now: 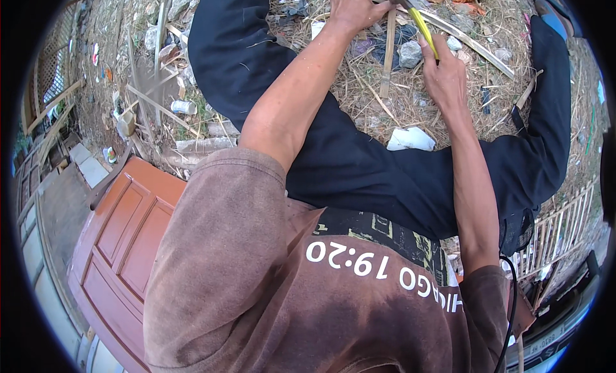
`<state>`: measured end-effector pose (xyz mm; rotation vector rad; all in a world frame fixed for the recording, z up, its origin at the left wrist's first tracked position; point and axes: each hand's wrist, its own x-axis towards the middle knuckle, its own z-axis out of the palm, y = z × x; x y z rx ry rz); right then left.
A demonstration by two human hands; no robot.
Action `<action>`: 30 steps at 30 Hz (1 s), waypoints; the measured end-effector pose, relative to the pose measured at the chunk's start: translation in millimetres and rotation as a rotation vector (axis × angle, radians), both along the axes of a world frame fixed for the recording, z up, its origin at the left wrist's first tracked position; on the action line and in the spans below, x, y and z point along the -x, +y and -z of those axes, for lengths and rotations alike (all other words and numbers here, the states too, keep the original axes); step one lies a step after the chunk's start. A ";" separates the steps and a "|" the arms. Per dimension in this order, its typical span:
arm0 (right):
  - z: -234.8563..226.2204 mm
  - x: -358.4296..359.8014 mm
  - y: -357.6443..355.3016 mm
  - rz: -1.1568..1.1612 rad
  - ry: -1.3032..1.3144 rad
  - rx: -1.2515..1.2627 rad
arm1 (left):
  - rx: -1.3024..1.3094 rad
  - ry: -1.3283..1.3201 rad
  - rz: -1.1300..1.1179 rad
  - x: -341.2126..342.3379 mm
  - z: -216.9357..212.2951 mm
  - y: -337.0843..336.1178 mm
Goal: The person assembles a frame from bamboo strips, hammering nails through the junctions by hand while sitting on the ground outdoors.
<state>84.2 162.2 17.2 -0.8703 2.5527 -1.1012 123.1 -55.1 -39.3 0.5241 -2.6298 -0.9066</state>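
My right hand [445, 78] is wrapped round the yellow handle of a hammer [423, 28]. Its dark metal head lies close to the fingertips of my left hand [357, 10], near the upper edge of the picture. The fingers of my left hand are pinched together; what is between them is too small to make out. Just below these fingertips, a flat wooden strip [389, 52] runs toward me over the dry grass. A longer pale strip [471, 42] slants down to the right, past the hammer.
My legs in dark trousers [359, 152] spread around the work spot. A white broken piece [410, 139] and a grey stone [410, 54] lie between them. At the left are a brown panelled door [131, 238], a white cup [184, 107] and loose wooden sticks [163, 110].
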 end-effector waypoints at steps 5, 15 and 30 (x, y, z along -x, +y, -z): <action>-24.9 -7.9 -1.3 0.022 -0.006 0.176 | -0.003 -0.005 -0.019 1.8 0.5 -1.1; -4.8 2.1 -1.8 -0.027 0.082 0.089 | -0.083 -0.032 -0.006 3.4 1.9 -5.1; -5.3 -0.5 -9.4 -0.030 0.054 0.011 | 0.018 -0.035 0.001 5.7 -4.2 -6.2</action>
